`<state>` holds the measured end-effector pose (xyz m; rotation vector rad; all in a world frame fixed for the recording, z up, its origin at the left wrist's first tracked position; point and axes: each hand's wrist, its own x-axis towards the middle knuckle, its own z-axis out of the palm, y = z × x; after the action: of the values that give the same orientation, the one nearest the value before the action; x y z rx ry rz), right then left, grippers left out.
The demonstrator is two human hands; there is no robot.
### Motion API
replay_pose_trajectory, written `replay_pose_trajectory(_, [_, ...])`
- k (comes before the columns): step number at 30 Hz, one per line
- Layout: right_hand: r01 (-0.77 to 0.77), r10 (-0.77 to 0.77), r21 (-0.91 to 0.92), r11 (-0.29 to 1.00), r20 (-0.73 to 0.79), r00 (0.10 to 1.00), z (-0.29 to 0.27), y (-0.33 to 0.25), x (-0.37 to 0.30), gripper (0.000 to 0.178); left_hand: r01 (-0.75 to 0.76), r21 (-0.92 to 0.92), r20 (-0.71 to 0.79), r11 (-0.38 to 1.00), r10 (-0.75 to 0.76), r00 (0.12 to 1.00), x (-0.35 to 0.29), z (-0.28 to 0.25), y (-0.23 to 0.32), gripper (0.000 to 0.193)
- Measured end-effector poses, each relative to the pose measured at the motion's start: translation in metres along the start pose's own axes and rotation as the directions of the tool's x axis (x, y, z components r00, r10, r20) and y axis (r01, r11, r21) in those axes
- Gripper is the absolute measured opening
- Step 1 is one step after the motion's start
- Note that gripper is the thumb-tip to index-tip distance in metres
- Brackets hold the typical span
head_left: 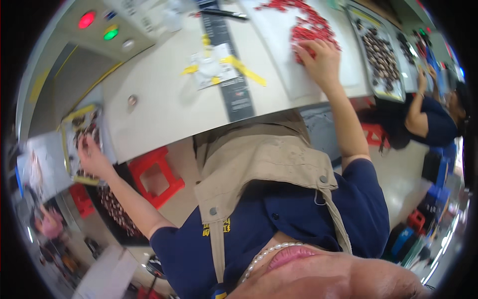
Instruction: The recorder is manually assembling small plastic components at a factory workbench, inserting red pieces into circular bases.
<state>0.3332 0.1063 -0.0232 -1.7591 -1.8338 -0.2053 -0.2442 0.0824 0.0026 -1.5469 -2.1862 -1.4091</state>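
My right hand [321, 62] rests on a pile of small red pieces [311, 30] spread over a white sheet. Its fingers are bent together at the near edge of the pile; what lies between the tips is hidden. Far to the left, my left hand [93, 158] is over a yellow-edged tray [67, 149] of small dark brown and coppery parts [82, 122]. The fingers there are drawn in, and anything they hold is too small to tell. Between the hands, a white card with a round pale piece [210, 68] is taped to the table with yellow tape.
A small round coppery part [132, 100] sits on the white table [154, 89]. A black pen-like tool [224, 13] lies at the back, near a box with coloured lights [110, 32]. Another parts tray [381, 55] stands right, where a co-worker [430, 114] sits. Red stools [157, 177] are below.
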Motion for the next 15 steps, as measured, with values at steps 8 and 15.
replay_pose_trajectory(8, [0.057,-0.044,-0.069,0.996,0.171,0.984,0.002,-0.028,0.021,0.010,-0.158,0.593,-0.009,0.789,0.204,0.979,0.028,0.008,-0.037,0.037])
replay_pose_trajectory(15, [0.244,-0.253,0.141,0.959,0.048,0.966,0.033,-0.003,0.021,0.006,-0.504,0.086,0.414,0.859,0.429,0.803,-0.031,0.068,0.061,0.037])
